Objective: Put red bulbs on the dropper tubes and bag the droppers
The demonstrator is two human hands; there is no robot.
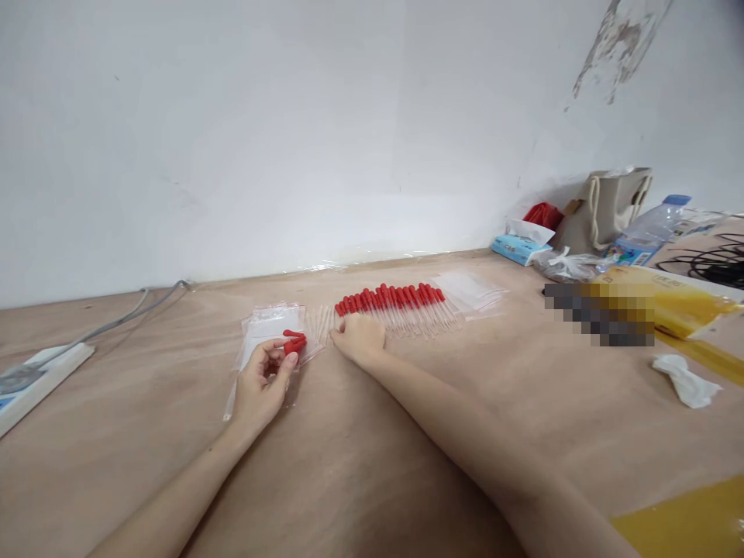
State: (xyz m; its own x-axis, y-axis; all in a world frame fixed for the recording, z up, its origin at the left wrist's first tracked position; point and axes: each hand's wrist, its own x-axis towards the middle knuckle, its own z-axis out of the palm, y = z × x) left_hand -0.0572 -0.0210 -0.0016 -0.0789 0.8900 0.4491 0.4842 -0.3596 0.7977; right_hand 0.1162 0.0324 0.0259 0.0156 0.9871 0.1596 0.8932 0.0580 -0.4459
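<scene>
My left hand (267, 376) is closed around a few red rubber dropper bulbs (294, 342), above the clear zip bags (256, 329). My right hand (359, 338) is curled at the left end of a row of droppers (401, 298) with red bulbs and clear thin tubes. Its fingertips point down by the tubes, and whatever they grip is hidden. Between my hands lie several bare clear tubes (318, 319) without bulbs, side by side. The droppers' bulbs face the wall and their tips point towards me.
More clear bags (468, 294) lie right of the row. At the right are a tissue pack (520, 246), a cloth bag (604, 205), a water bottle (656, 229), a yellow package (686, 298) and a crumpled tissue (686, 380). A power strip (46, 380) with its cable sits at the left.
</scene>
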